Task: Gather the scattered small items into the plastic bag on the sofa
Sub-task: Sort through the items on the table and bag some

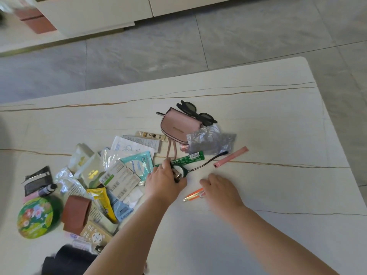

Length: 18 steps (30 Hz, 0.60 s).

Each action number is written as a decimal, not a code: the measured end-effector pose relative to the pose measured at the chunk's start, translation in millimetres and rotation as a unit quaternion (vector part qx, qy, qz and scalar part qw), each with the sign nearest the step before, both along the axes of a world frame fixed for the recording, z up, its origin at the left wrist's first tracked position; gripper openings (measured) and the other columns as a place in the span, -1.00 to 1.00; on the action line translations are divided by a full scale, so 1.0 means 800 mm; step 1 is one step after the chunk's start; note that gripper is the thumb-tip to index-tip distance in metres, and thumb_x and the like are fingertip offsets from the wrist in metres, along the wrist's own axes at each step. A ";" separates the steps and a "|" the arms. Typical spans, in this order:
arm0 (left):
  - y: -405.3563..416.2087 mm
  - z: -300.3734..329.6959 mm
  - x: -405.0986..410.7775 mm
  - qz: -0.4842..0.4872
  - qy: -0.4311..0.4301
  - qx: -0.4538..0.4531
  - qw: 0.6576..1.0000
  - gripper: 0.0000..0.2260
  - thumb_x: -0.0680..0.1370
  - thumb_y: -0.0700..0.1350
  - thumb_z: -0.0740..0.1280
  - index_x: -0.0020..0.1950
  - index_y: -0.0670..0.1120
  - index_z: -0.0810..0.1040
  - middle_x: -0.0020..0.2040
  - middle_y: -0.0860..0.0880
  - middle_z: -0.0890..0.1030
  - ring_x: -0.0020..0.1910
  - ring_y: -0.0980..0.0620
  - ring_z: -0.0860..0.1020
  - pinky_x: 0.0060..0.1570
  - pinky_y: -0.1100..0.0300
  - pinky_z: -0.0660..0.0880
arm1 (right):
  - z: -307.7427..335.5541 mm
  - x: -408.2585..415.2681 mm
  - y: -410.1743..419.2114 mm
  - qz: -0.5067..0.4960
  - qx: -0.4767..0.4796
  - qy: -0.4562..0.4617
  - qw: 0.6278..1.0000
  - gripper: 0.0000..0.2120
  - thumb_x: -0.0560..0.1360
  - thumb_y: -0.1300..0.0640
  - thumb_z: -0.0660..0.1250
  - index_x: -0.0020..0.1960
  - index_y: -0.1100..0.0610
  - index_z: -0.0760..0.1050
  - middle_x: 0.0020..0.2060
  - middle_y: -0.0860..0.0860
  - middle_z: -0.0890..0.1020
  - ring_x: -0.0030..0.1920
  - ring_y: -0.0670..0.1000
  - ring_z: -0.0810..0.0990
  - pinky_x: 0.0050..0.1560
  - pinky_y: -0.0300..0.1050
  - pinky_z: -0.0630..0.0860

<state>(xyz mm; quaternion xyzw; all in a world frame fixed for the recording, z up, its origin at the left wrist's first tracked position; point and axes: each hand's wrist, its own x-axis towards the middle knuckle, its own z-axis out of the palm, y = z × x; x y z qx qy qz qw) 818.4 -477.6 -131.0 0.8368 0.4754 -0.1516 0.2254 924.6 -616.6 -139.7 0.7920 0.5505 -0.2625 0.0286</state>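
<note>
Small items lie scattered on a white marble table (278, 126). My left hand (163, 182) curls its fingers round a small metal object (176, 176) beside a green-rimmed pair of glasses (200, 166). My right hand (219, 188), blurred, lies flat with its fingertips at an orange clip-like item (193, 194). Close by are a green tube (187, 158), a pink stick (231, 156), a pink pouch (178, 127), black sunglasses (195, 114) and a crumpled clear plastic bag (210, 141). A heap of sachets and blister packs (121, 171) lies to the left.
At the table's left sit a green floral tin (35, 217), a brown card case (76, 212), a black wallet (37, 179) and a small purple bottle (46, 189). Grey floor tiles (158, 46) and a cream cabinet (95, 14) lie beyond the far edge.
</note>
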 end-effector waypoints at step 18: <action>-0.008 -0.022 0.037 -0.025 0.018 -0.003 1.000 -0.44 0.43 0.08 0.39 0.36 -0.04 0.30 0.26 -0.09 0.29 0.24 -0.10 0.31 0.17 0.06 0.42 | 0.006 0.096 -0.029 -0.160 0.011 -0.009 0.987 -0.69 0.49 0.11 0.23 0.24 0.01 0.38 0.01 0.04 0.46 -0.09 0.12 0.52 -0.26 -0.14 0.28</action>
